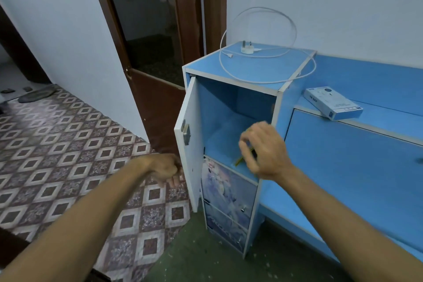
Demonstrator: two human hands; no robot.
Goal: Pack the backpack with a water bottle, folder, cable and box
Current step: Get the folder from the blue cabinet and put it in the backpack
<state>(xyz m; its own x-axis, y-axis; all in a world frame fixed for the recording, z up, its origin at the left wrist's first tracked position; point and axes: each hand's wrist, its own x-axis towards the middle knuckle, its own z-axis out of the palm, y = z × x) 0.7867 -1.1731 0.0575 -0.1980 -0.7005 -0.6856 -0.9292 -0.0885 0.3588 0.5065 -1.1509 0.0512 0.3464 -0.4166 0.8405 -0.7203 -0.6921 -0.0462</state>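
Note:
A blue cabinet [281, 107] stands with its white upper door [190, 144] swung open. My right hand [263, 151] reaches into the upper compartment, its fingers curled round a thin yellow-green edge that looks like the folder [240, 160]; most of it is hidden by the hand. My left hand [166, 169] hangs beside the door's lower outer edge with loosely curled fingers and holds nothing. A white cable [270, 62] with its plug [247, 49] lies looped on the cabinet top. A white and blue box [333, 104] rests on the blue ledge to the right. No backpack or water bottle is in view.
Below the open compartment are drawers with a floral front [229, 204]. A long blue desk [357, 167] runs off to the right. A brown door frame [155, 98] stands behind the cabinet. Patterned floor [68, 155] spreads to the left, with slippers [34, 95] far back.

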